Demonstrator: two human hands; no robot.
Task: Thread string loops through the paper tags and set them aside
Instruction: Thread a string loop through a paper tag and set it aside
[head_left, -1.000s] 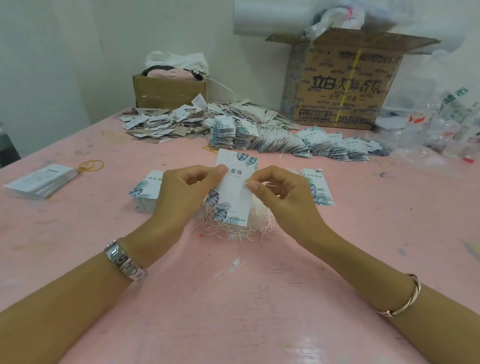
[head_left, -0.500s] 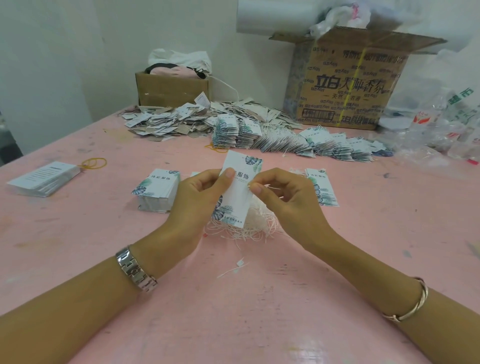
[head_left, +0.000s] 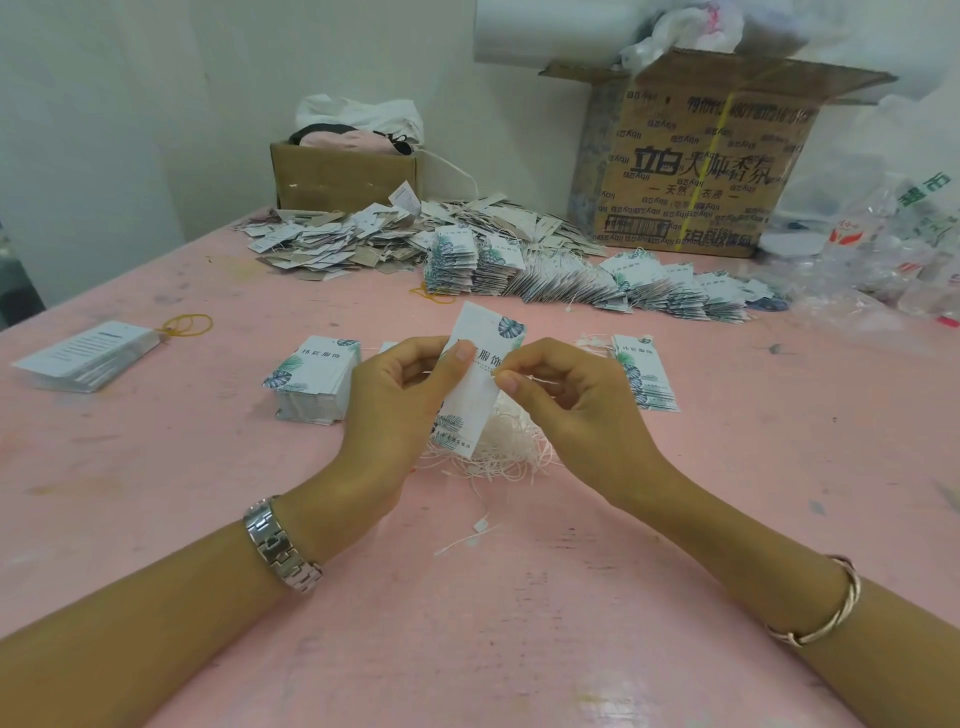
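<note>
Head view: nearest, one loose string piece (head_left: 467, 538) lies on the pink table (head_left: 467, 649). Beyond it, the left hand (head_left: 395, 410), fingers curled, pinches one paper tag (head_left: 480, 395) upright, thumb on its face. The right hand (head_left: 576, 410) pinches a thin string (head_left: 540, 381) at the tag's right edge. A string pile (head_left: 511, 441) lies beneath. Two leaf-printed stacks, the left stack (head_left: 314, 384) and the right stack (head_left: 644, 374), flank the hands; a third stack (head_left: 88, 356) lies far left. Farther, strung tags (head_left: 597, 283) heap before two boxes, a small box (head_left: 343, 174) and a large box (head_left: 696, 166).

One head-worn wide-angle camera looks forward and down, close over the pink table (head_left: 156, 493), walls filling the frame's top.
</note>
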